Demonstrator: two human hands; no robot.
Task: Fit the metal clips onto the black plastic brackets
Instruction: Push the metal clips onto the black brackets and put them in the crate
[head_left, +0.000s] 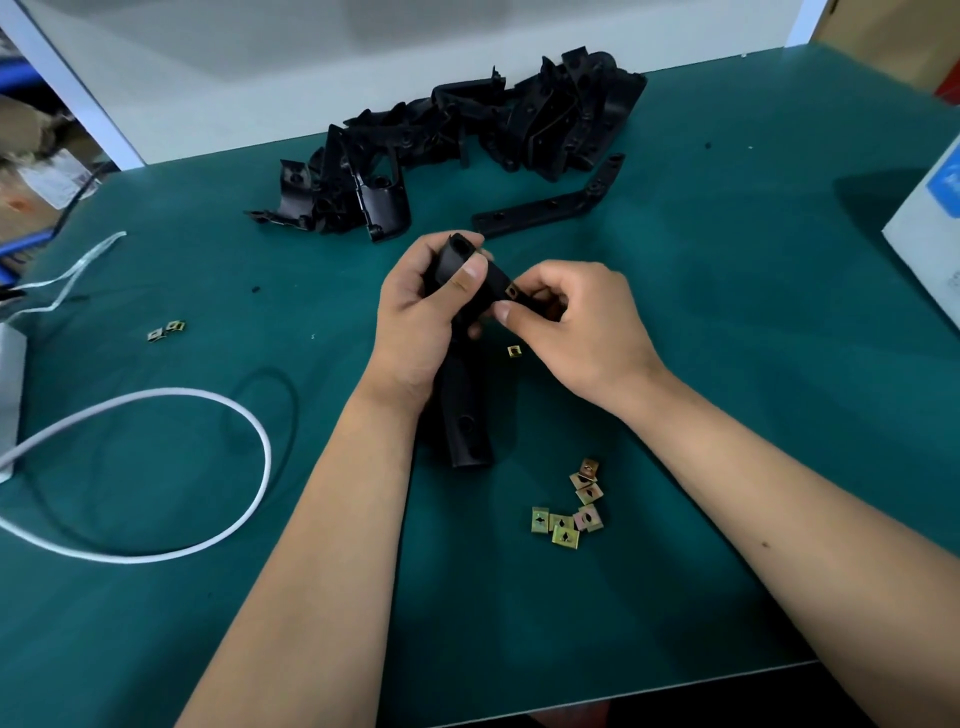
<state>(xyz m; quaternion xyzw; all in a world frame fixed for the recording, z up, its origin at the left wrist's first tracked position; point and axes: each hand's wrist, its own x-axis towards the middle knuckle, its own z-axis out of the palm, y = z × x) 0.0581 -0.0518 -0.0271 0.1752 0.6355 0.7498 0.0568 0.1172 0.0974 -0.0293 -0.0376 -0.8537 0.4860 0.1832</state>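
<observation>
A green mat (727, 322) covers the worktable, with a white wall panel (363, 73) rising at its far edge. Taking the held bracket (462, 415) as landmark: a heap of black brackets (467, 140) lies beyond it against the panel, one flat bracket (550, 208) just beyond it, a cluster of metal clips (569, 512) nearer the person and to its right, a single clip (514, 351) just right of it, two clips (166, 330) well to its left, a looped white cable (218, 405) left, and a white box (930, 228) far right. The left hand (421, 322) grips the bracket's upper part, thumb across it. The right hand (576, 322) pinches a clip (511, 291) at the bracket's end.
</observation>
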